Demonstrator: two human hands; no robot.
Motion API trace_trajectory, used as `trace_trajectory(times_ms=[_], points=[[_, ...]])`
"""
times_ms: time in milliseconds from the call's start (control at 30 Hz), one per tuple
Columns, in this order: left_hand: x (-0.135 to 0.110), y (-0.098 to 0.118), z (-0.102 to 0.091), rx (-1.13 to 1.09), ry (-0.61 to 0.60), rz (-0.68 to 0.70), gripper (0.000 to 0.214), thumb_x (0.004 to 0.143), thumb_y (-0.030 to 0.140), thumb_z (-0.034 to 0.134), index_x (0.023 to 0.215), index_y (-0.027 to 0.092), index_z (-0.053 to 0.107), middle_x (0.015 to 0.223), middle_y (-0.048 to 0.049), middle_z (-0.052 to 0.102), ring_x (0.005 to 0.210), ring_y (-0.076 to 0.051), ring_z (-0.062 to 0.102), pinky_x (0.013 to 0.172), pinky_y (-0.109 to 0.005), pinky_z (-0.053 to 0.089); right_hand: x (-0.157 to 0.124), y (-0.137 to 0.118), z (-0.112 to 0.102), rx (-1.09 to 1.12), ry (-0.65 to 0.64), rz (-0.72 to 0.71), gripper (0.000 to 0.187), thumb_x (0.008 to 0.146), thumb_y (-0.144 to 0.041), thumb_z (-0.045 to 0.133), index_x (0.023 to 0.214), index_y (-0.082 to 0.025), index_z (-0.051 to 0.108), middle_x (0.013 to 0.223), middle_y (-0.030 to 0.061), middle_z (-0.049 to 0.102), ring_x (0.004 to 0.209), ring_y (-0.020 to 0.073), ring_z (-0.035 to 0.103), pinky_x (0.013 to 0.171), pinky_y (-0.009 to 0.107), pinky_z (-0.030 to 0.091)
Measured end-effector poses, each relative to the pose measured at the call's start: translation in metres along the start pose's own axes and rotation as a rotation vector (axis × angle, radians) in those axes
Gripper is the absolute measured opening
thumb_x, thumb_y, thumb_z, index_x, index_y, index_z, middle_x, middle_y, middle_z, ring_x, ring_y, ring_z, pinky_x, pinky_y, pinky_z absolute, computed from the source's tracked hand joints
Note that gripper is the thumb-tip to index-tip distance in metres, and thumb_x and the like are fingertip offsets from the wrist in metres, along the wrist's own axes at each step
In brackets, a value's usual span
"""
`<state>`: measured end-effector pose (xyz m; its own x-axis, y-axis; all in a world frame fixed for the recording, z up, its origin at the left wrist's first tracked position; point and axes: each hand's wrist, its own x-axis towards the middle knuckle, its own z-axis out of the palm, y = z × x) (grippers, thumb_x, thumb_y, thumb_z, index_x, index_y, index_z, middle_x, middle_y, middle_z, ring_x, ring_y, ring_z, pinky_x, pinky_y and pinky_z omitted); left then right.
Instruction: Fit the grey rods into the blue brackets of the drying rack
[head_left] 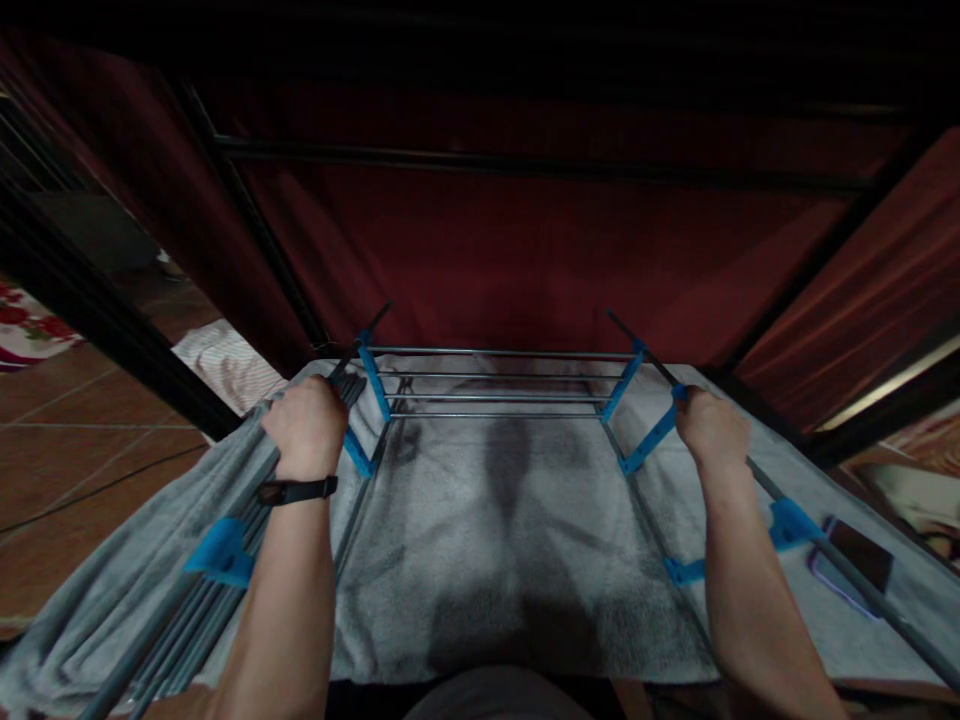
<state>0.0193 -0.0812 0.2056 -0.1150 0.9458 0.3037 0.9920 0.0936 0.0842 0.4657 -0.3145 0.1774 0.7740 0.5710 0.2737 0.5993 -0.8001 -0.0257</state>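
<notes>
In front of me lies a partly assembled rack with grey metal tubes and blue plastic connectors (pixel 377 383). My left hand (pixel 306 428), with a dark band at the wrist, is wrapped round the left side tube (pixel 131 655). The right side tube (pixel 900 628) is in the grip of my right hand (pixel 712 430), close below a blue joint. Several thin crossbars (pixel 495 398) span the far end between the two sides. A bundle of loose tubes (pixel 187 640) rests under my left forearm. The fingertips of both hands are partly hidden.
A grey blanket (pixel 517 540) lies beneath the rack. On its right part is a phone (pixel 855 562), partly behind the right tube. Dark red cloth (pixel 510 260) with a dark frame (pixel 450 158) rises behind. At left are floor tiles (pixel 97 440) and a cable (pixel 120 482).
</notes>
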Motion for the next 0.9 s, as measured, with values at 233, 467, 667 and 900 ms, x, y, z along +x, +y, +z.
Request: trace_trajectory(times_ms=[233,467,667,900], points=[[0.024,0.011,0.005,-0.052,0.003,0.095,0.042,0.105,0.030,0.046,0.121,0.000,0.071,0.116,-0.0309,0.073,0.111,-0.041,0.073,0.088,-0.051,0.058,0.014,-0.012,0.003,0.003,-0.004,0.017,0.041,0.107,-0.028,0.043,0.128,-0.010,0.072,0.108,0.0255,0.078,0.110,0.0385,0.077,0.088,0.044,0.059],[0.027,0.013,0.013,-0.046,-0.045,0.096,0.044,0.105,0.026,0.041,0.122,-0.003,0.069,0.117,-0.0328,0.073,0.112,-0.042,0.072,0.088,-0.050,0.056,0.019,-0.022,0.006,-0.036,0.016,0.000,0.039,0.106,-0.026,0.042,0.125,-0.010,0.072,0.111,0.0269,0.078,0.107,0.0383,0.077,0.084,0.042,0.059],[0.028,0.009,0.015,-0.028,-0.064,0.153,0.047,0.104,0.030,0.038,0.123,-0.003,0.066,0.121,-0.0307,0.071,0.114,-0.041,0.069,0.088,-0.045,0.054,0.015,-0.024,0.004,-0.032,0.020,-0.011,0.040,0.106,-0.024,0.039,0.125,-0.010,0.072,0.107,0.0253,0.078,0.107,0.0373,0.077,0.085,0.042,0.059],[0.030,0.007,0.023,0.028,-0.017,0.181,0.048,0.102,0.030,0.035,0.119,0.000,0.069,0.116,-0.0293,0.072,0.106,-0.039,0.070,0.083,-0.042,0.053,0.014,-0.026,-0.004,-0.029,-0.025,-0.030,0.041,0.106,-0.021,0.038,0.131,-0.011,0.069,0.111,0.0244,0.077,0.110,0.0342,0.076,0.087,0.038,0.056]])
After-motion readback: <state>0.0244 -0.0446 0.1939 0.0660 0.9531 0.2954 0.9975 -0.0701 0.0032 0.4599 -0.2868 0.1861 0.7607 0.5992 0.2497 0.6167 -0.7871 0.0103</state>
